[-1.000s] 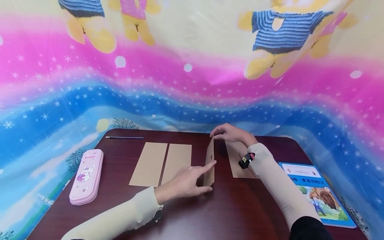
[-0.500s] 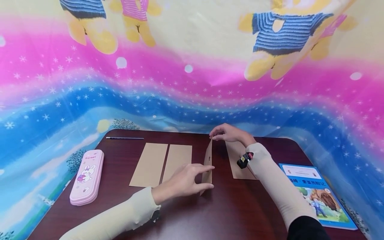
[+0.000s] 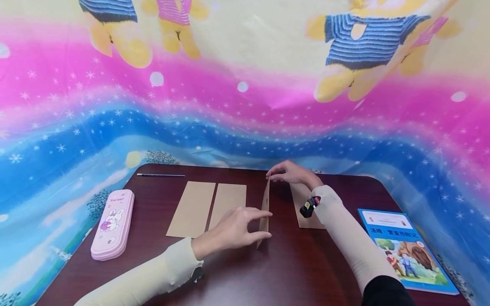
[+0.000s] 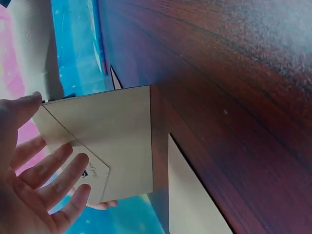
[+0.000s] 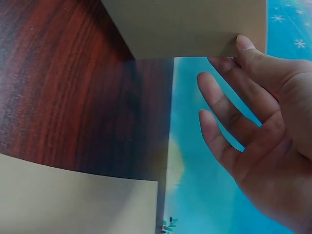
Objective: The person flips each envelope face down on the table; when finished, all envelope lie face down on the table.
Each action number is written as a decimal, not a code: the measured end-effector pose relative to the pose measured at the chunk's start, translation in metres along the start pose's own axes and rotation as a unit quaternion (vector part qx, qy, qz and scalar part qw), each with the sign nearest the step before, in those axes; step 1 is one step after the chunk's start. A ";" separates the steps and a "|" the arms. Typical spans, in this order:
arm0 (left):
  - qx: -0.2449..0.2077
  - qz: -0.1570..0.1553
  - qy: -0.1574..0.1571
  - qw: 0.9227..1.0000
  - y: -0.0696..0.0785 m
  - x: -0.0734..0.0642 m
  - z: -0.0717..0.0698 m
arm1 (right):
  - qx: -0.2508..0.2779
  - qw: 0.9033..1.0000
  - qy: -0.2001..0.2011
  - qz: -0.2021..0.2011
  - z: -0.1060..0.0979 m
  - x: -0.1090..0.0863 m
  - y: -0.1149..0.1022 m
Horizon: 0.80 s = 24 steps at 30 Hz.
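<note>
A brown paper envelope (image 3: 265, 204) stands on edge above the table; its pointed flap (image 4: 92, 168), with a small dark mark, shows in the left wrist view. My right hand (image 3: 292, 174) pinches the envelope's far upper corner between thumb and fingertips, the other fingers spread. My left hand (image 3: 235, 229) is at the near end, thumb and index finger extended across the envelope's edge. In the left wrist view its other fingers lie loosely spread against the flap side. Two brown paper pieces (image 3: 191, 208) (image 3: 229, 199) lie flat left of it, and another (image 3: 302, 208) lies under the right wrist.
A pink pencil case (image 3: 112, 225) with a rabbit picture lies at the left, and a pencil (image 3: 160, 175) near the back left edge. At the right is a blue-covered book (image 3: 409, 250). A patterned cloth (image 3: 245, 114) hangs behind the dark table (image 3: 291, 276).
The envelope has shifted slightly left and turned more edge-on. My left thumb and index finger have moved from pointing near its mark to lying across its near edge. My right hand keeps its pinch.
</note>
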<state>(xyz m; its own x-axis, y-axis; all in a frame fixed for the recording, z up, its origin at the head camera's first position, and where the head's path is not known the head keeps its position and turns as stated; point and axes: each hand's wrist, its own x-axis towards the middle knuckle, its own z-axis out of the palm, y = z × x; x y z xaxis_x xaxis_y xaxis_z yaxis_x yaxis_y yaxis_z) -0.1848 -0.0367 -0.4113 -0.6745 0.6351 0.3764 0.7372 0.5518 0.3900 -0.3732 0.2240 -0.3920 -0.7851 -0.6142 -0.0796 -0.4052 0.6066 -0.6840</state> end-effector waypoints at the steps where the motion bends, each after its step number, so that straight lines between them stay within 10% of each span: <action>1: 0.001 0.001 0.002 1.000 0.000 0.000 0.000 | 0.002 1.000 0.000 0.000 0.001 0.000 0.002; 24: -0.012 -0.027 -0.004 1.000 0.005 0.000 0.001 | -0.065 0.998 -0.006 -0.008 0.030 0.009 0.028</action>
<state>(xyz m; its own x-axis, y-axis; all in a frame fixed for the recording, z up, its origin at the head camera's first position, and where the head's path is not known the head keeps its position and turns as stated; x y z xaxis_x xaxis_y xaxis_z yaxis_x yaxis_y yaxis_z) -0.1814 -0.0335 -0.4099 -0.7125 0.6091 0.3482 0.6989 0.5718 0.4296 -0.3777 0.2198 -0.4337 -0.7725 -0.6302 -0.0777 -0.4759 0.6557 -0.5861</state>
